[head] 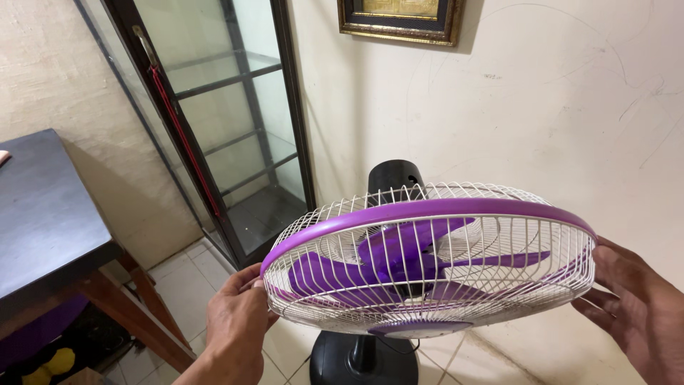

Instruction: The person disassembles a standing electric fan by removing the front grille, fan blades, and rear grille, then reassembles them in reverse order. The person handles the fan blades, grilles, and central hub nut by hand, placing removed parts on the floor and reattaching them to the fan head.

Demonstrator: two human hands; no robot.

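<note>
— What has each grip got hold of?

— The left hand [235, 324] is curled round the near-left edge of the white wire fan cage with a purple plastic rim band [427, 210], thumb over the top wires, fingers under. The right hand [638, 314] is spread flat against the cage's right edge, fingers pressing the side wires rather than wrapped round them.

— And where does the fan sit?

— Between the two hands, tilted so its face points up towards the camera. The purple plastic blades [399, 260] show inside the cage. Behind it is the black motor housing [394, 175], and below it the black round base [363, 360] stands on the pale tiled floor [189, 281].

— What lies about it?

— A tall dark-framed glass cabinet [228, 121] stands behind on the left, a dark wooden worktop [43, 207] at far left, and a gilt-framed picture [399, 18] hangs on the cream wall [556, 107].
</note>
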